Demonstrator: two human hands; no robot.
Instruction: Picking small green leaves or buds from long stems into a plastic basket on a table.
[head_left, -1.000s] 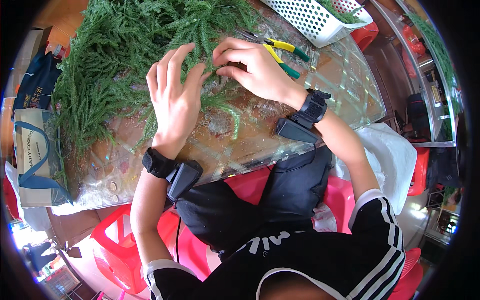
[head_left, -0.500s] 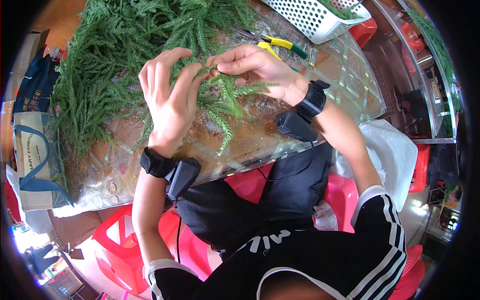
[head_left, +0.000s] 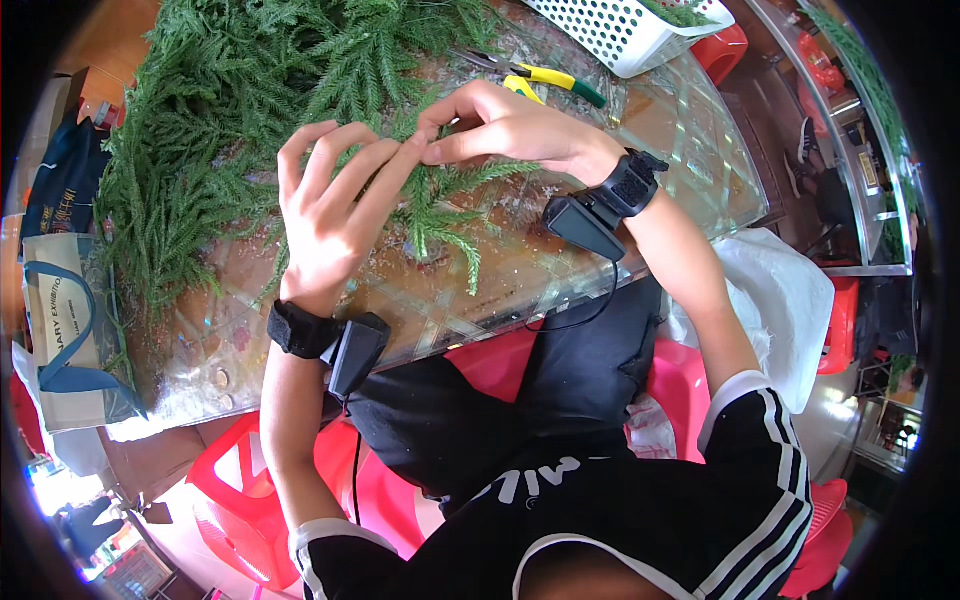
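My left hand (head_left: 335, 205) and my right hand (head_left: 520, 130) meet fingertip to fingertip over the table. Between them is a green artificial pine sprig (head_left: 435, 215), its needled branches hanging below the fingers. The right thumb and index finger pinch together at the top of the sprig. My left thumb and forefinger are closed at the same spot, while the other left fingers are bent and slightly apart. The fingers hide the exact point of grip. Just beyond my right hand lie pliers (head_left: 555, 80) with yellow and green handles.
A large heap of green sprigs (head_left: 240, 110) covers the table's far left. The glass-topped table (head_left: 290, 350) is littered with small scraps. At the far right stands a white perforated basket (head_left: 590, 35) with greenery. A paper bag (head_left: 70, 330) stands left; a red stool (head_left: 235, 500) is below.
The sprig has turned, and its hanging tips sit slightly further right. My left fingers have drawn in to the right fingertips. The view has shifted slightly.
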